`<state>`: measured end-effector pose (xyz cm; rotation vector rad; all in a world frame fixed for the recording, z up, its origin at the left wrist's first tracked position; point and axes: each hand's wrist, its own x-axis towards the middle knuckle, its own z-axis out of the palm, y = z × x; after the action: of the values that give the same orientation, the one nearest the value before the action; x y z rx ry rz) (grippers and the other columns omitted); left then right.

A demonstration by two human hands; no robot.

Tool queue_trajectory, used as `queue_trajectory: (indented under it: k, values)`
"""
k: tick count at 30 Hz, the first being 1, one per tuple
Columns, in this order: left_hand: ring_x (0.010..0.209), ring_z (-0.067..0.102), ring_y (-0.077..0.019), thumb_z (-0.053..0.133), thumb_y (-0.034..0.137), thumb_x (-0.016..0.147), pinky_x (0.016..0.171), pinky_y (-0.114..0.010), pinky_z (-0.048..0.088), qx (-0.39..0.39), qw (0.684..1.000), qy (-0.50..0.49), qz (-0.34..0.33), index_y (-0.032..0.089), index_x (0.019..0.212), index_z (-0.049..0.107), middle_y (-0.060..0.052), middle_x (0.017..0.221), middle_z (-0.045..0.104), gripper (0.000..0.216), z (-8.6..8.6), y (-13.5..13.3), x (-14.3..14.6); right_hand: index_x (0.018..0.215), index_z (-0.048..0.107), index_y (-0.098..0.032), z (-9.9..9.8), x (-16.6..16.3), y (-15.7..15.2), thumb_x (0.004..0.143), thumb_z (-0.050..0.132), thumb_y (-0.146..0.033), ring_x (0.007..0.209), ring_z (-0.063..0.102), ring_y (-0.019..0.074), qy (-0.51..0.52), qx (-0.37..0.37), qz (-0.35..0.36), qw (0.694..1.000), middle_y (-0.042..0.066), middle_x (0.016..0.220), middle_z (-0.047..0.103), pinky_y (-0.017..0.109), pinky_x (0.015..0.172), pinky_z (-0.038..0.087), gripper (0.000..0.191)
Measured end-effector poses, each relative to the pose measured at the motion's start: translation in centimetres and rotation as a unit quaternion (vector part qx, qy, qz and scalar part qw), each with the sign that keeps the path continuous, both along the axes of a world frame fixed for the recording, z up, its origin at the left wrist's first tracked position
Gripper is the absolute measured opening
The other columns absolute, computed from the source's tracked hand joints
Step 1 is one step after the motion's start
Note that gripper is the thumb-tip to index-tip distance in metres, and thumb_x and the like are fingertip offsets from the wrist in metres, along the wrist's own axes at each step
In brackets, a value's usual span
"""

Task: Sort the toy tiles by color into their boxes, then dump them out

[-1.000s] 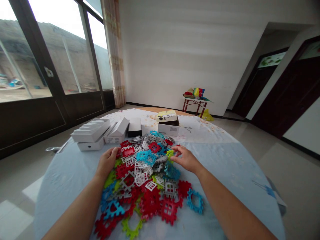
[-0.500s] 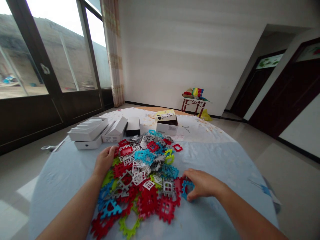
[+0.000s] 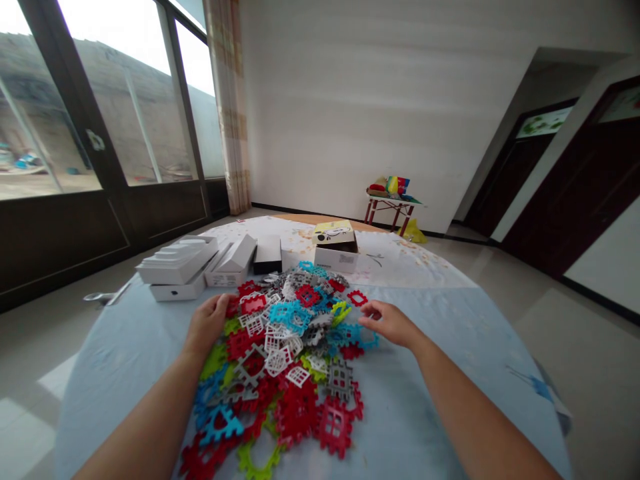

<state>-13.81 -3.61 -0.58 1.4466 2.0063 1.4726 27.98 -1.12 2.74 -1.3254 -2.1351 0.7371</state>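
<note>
A heap of toothed plastic building pieces [image 3: 290,315] in red, blue, white, grey and lime green lies in front of me. Against its left side rests my left hand [image 3: 209,321], fingers stretched forward beside a red piece [image 3: 233,305]; the pile's edge partly hides them. My right hand [image 3: 389,321] hovers at the heap's upper right edge, fingers loosely curved and apart, with nothing held. Just under it is a blue piece [image 3: 369,341], and a loose red piece [image 3: 357,298] lies near its fingertips. Lime-green window-like pieces [image 3: 341,312] sit at the heap's right side.
White boxes [image 3: 177,263] stand behind the heap on the left, with a white-and-black box [image 3: 268,253] beside them. A yellow-and-white box [image 3: 335,243] sits at the back. All rest on a round table with a pale blue cloth [image 3: 440,360]. A small side table [image 3: 393,199] stands by the wall.
My right hand has moved away from me along the heap's right edge. The blue piece beside it and nearby pieces shifted toward the pile. My left hand stays in place.
</note>
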Motion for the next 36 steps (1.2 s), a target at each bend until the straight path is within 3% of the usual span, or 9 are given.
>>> queue_trajectory:
  k: [4,8,10,12,17,21,26,31,36]
  values:
    - [0.078,0.065,-0.0231,0.042,0.051,0.073,0.072,-0.031,0.050,0.009,1.000,-0.015,0.022,0.017,0.084,0.068,-0.005,0.077,0.071,0.044,0.0,0.0,-0.9,0.093,0.063,-0.014,-2.6,1.0,0.9,0.074,0.059,-0.040,0.074,0.062,0.0197,0.043,-0.009,-0.071,0.997,0.008,0.086,0.066,0.034,0.070,0.050,0.033]
    - [0.076,0.066,-0.0236,0.041,0.050,0.073,0.070,-0.032,0.051,0.012,0.998,-0.044,0.044,0.015,0.082,0.067,-0.006,0.076,0.070,0.045,-0.6,0.2,-1.8,0.105,0.059,-0.014,-4.2,0.7,0.5,0.071,0.065,-0.038,0.091,0.063,0.0221,0.130,-0.078,-0.018,0.988,0.011,0.102,0.065,0.036,0.080,0.051,0.042]
    - [0.075,0.066,-0.0235,0.042,0.049,0.072,0.069,-0.032,0.050,0.009,0.998,-0.044,0.047,0.015,0.080,0.068,-0.006,0.075,0.070,0.043,-0.9,0.3,-1.9,0.111,0.056,-0.016,-4.1,0.2,0.2,0.071,0.066,-0.035,0.103,0.059,0.0220,0.183,-0.083,0.019,0.979,0.011,0.112,0.062,0.036,0.087,0.049,0.046]
    - [0.074,0.066,-0.0232,0.043,0.049,0.071,0.069,-0.032,0.050,0.010,0.998,-0.043,0.047,0.016,0.080,0.068,-0.006,0.074,0.070,0.042,-1.0,0.3,-2.0,0.111,0.056,-0.016,-3.6,-0.1,0.2,0.071,0.065,-0.035,0.107,0.058,0.0221,0.211,-0.063,0.004,0.975,0.011,0.114,0.061,0.036,0.089,0.048,0.044]
    - [0.076,0.065,-0.0230,0.042,0.048,0.073,0.067,-0.031,0.050,0.033,0.996,-0.042,0.067,0.015,0.082,0.067,-0.007,0.076,0.069,0.043,-0.2,-0.1,-1.9,0.098,0.060,-0.014,-2.7,0.7,0.1,0.075,0.058,-0.041,0.084,0.064,0.0211,0.216,-0.022,-0.088,0.972,0.010,0.092,0.067,0.034,0.071,0.053,0.035]
    - [0.075,0.065,-0.0219,0.041,0.046,0.075,0.065,-0.030,0.049,0.048,0.994,-0.051,0.087,0.015,0.083,0.067,-0.007,0.075,0.069,0.042,0.5,-0.3,-1.4,0.096,0.060,-0.013,-3.0,1.8,-1.3,0.076,0.057,-0.041,0.072,0.063,0.0180,0.204,-0.050,-0.072,0.975,0.006,0.078,0.067,0.030,0.063,0.051,0.035]
    - [0.074,0.065,-0.0210,0.039,0.040,0.076,0.064,-0.029,0.048,0.065,0.987,-0.072,0.129,0.013,0.084,0.066,-0.006,0.072,0.067,0.039,1.2,-1.0,-0.6,0.097,0.061,-0.014,-2.9,2.1,-3.2,0.076,0.058,-0.040,0.071,0.063,0.0169,0.187,-0.059,-0.048,0.979,0.005,0.078,0.066,0.029,0.064,0.050,0.034]
    - [0.075,0.064,-0.0210,0.035,0.039,0.078,0.063,-0.030,0.047,0.076,0.980,-0.089,0.163,0.011,0.088,0.065,-0.007,0.073,0.065,0.042,1.4,-3.4,1.0,0.097,0.060,-0.014,-2.4,1.4,-4.5,0.077,0.056,-0.040,0.071,0.063,0.0172,0.196,-0.052,-0.041,0.978,0.005,0.081,0.067,0.029,0.064,0.050,0.033]
    - [0.079,0.062,-0.0225,0.036,0.041,0.079,0.069,-0.033,0.047,0.073,0.983,-0.073,0.153,0.013,0.090,0.066,-0.006,0.078,0.065,0.042,1.5,-7.7,3.1,0.097,0.061,-0.015,-1.5,0.6,-7.3,0.078,0.055,-0.038,0.070,0.063,0.0161,0.191,-0.045,-0.029,0.980,0.005,0.080,0.067,0.028,0.064,0.049,0.031]
